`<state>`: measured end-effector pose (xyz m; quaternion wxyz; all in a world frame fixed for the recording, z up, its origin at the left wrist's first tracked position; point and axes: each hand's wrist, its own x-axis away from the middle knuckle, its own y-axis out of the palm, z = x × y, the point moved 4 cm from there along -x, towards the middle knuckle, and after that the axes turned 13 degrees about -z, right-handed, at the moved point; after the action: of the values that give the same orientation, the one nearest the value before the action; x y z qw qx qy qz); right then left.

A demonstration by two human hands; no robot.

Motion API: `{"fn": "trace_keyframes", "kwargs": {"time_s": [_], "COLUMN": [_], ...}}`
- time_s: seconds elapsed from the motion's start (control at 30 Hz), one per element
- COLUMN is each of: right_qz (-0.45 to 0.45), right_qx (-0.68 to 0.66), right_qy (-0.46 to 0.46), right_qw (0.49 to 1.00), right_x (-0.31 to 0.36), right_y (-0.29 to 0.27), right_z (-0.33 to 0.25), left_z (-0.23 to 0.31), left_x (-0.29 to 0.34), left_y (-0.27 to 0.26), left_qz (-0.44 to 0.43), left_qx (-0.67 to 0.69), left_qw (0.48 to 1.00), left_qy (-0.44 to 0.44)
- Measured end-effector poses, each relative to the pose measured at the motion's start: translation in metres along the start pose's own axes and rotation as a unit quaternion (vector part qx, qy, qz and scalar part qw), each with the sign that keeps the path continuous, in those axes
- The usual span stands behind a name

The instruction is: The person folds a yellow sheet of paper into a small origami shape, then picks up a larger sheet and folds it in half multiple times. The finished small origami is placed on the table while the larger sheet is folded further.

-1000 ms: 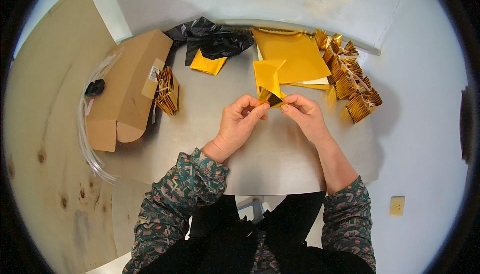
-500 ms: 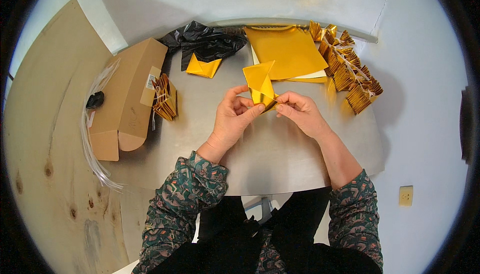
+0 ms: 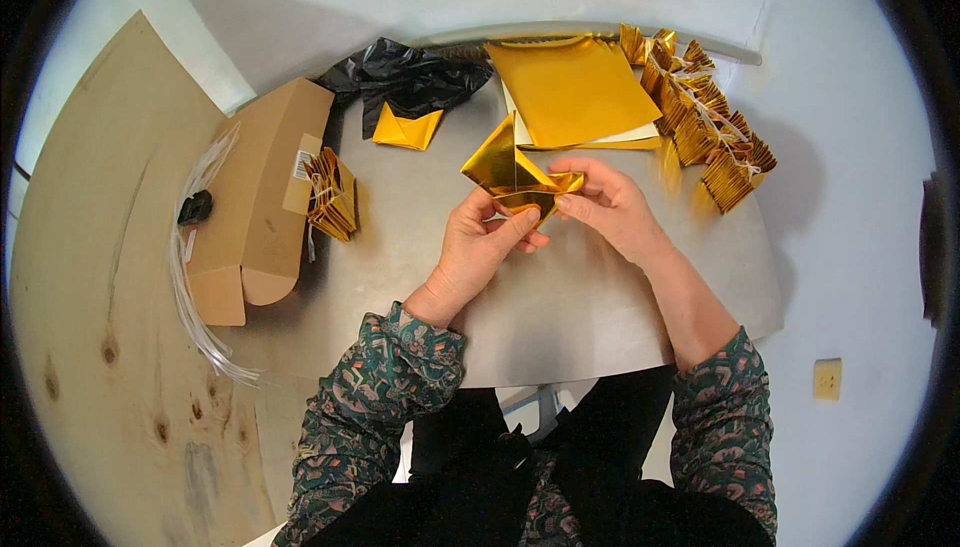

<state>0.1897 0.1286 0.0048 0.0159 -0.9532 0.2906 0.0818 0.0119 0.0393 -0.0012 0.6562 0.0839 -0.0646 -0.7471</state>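
Between my hands, above the metal table [image 3: 420, 277], is a partly folded sheet of gold foil paper [image 3: 495, 162]. My left hand [image 3: 478, 252] grips its lower left part, with the thumb laid over the near fold. At its right corner my right hand [image 3: 615, 209] pinches the foil between thumb and fingers. One flap stands up toward the far left. Just beyond lies a stack of flat gold sheets [image 3: 575, 92] with white undersides. A finished-looking folded gold piece [image 3: 408, 129] rests left of the stack, apart from both hands.
At the left, a cardboard box [image 3: 262, 187] stands by a tied bundle of folded gold pieces [image 3: 332, 195]. White strings [image 3: 178, 267] hang over the box's left side. Crumpled black plastic [image 3: 410, 77] lies at the back. Several tied gold bundles [image 3: 705, 117] line the far right edge.
The gold paper has turned and tilted left in my hands, and its flap has opened wider. My right hand has shifted slightly up and right with the corner.
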Motion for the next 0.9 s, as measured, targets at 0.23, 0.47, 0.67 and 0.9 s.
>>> {"fn": "trace_keyframes", "kwargs": {"time_s": [0.23, 0.47, 0.67, 0.9], "right_qz": [-0.006, -0.005, -0.007, -0.004], "right_qx": [-0.024, -0.034, -0.037, -0.042], "right_qy": [0.029, 0.019, 0.022, 0.023], "right_qw": [0.999, 0.999, 0.999, 0.999], "right_x": [-0.0011, -0.0025, -0.0030, -0.0035], "right_y": [-0.0022, -0.0005, -0.0022, -0.0013], "right_z": [0.0018, -0.0003, 0.0034, 0.0032], "left_z": [0.0048, 0.0038, 0.0048, 0.0047], "left_x": [-0.0015, 0.0002, 0.0015, 0.0022], "left_y": [-0.0038, -0.0029, 0.0000, -0.0001], "left_qz": [-0.008, 0.006, 0.008, 0.000], "left_qx": [-0.011, -0.013, -0.007, -0.011], "left_qw": [1.000, 0.999, 1.000, 0.999], "left_qy": [0.017, 0.030, 0.029, 0.036]}}
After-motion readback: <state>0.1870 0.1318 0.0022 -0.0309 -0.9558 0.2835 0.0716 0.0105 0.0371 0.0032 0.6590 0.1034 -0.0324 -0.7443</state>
